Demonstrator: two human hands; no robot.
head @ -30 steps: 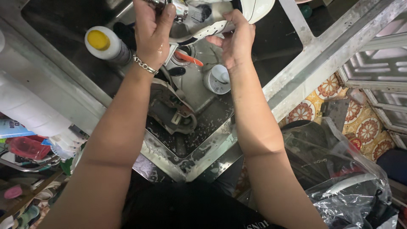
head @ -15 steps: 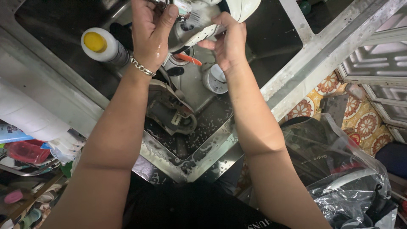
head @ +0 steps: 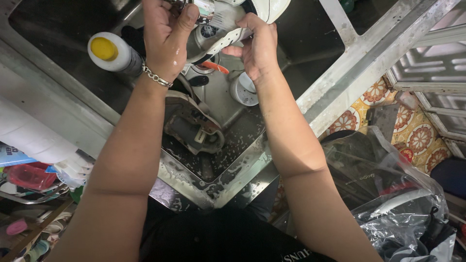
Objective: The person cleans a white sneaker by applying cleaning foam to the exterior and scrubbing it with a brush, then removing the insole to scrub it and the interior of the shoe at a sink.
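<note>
Head view: both hands up at the far end of the steel sink [head: 310,99], wet. Left hand [head: 167,36] is clenched around the tap [head: 204,7] end, chain bracelet [head: 156,77] on the wrist. Right hand [head: 257,46] grips the edge of a white shoe [head: 242,17] held under the tap, above the sink. Inside the sink, below the hands: a second dark shoe [head: 191,126] lying on its side in soapy water, a small round white cup [head: 242,90], an orange-handled brush [head: 213,67]. Yellow-capped bottle [head: 109,51] stands left of the left hand. Clear plastic bag [head: 388,194] sits right of the sink, on the floor.
</note>
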